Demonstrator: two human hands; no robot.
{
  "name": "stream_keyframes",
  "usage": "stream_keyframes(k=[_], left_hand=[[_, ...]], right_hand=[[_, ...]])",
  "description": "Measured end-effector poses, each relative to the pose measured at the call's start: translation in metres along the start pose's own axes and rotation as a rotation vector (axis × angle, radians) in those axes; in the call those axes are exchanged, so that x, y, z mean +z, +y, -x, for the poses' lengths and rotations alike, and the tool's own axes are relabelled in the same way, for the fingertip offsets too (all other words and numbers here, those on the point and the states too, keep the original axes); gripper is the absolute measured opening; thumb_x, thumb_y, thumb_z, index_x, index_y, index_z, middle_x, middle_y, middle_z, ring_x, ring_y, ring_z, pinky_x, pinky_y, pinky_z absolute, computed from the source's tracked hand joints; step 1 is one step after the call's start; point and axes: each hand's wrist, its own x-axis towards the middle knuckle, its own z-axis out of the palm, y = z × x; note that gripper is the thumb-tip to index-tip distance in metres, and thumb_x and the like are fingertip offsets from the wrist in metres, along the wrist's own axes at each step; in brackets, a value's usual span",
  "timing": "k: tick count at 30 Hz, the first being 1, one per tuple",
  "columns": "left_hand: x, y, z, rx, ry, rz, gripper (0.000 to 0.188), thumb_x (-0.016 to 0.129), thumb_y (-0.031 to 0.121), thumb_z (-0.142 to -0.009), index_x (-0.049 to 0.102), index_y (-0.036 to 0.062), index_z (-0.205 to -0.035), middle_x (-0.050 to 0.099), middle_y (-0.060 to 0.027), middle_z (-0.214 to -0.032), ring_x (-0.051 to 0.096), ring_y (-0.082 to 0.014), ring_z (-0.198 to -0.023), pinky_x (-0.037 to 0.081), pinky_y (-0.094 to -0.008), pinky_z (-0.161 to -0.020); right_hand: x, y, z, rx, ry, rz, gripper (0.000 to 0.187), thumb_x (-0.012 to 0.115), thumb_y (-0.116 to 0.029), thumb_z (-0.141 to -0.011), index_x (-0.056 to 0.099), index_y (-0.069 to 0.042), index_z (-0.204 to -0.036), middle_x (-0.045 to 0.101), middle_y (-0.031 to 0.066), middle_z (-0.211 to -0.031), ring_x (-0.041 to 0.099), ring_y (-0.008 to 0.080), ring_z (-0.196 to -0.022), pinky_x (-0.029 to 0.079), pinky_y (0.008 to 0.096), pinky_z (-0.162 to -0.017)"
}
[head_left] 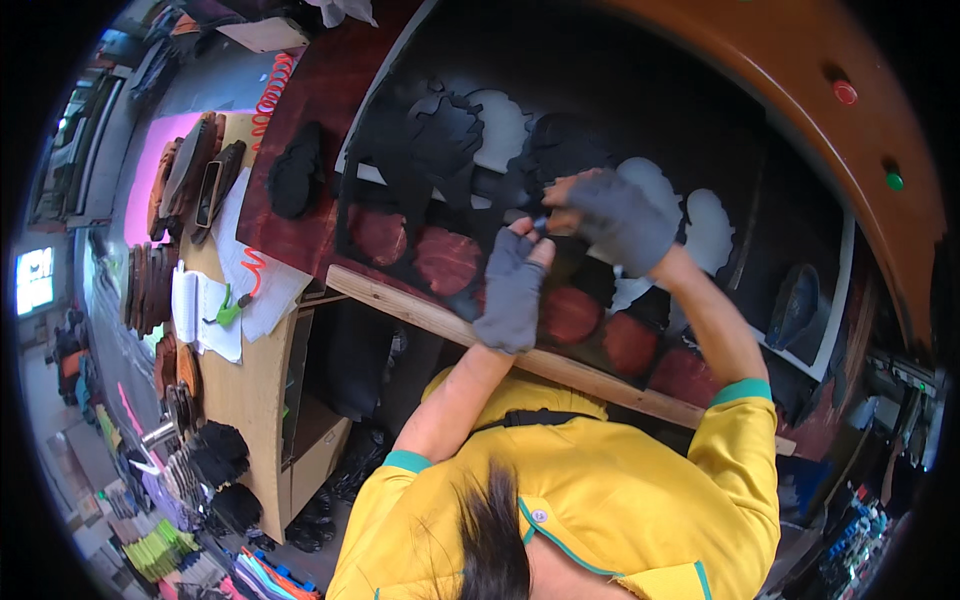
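My left hand (514, 285), in a grey fingerless glove, is above the near edge of a dark sheet (650, 75). My right hand (622, 218), gloved alike, meets it fingertip to fingertip and is slightly blurred. Both hands have bent fingers closing around something small and dark that I cannot make out. The sheet has several rounded cut-outs with jagged edges. White shows through the far openings, and the red board (447, 260) shows through the near ones. A loose black cut piece (447, 135) lies left of my right hand.
A wooden rail (400, 303) edges the bench before me. Dark sole-shaped tools (294, 170) sit left and right. An orange machine beam (800, 65) with buttons arches at the far right. A side table (262, 400) on the left bears papers, stacked dies and a green air gun (229, 312).
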Motion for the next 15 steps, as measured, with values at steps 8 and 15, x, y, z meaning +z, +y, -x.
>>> stream_keyframes(k=[8,15], left_hand=[[-0.028,-0.009,0.028,-0.425,-0.272,0.0,0.034,0.058,0.009,-0.095,0.046,0.0014,-0.127,0.065,-0.0105,-0.109,0.062,-0.0102,-0.09,0.05,-0.0232,-0.069],[-0.108,0.053,0.009,0.126,-0.099,-0.404,0.034,0.06,0.002,-0.092,0.049,0.0016,-0.124,0.056,-0.0094,-0.116,0.057,-0.0147,-0.1,0.046,-0.0285,-0.092]], right_hand=[[-0.035,0.016,-0.131,-0.179,0.753,0.31,0.022,0.066,-0.017,-0.093,0.067,-0.011,-0.114,0.07,0.0067,-0.09,0.067,0.0159,-0.082,0.055,0.0292,-0.072],[0.076,-0.057,-0.093,-0.304,0.035,0.321,0.054,0.071,-0.025,-0.083,0.053,-0.007,-0.131,0.056,0.0095,-0.136,0.052,0.0285,-0.129,0.037,0.0439,-0.112]])
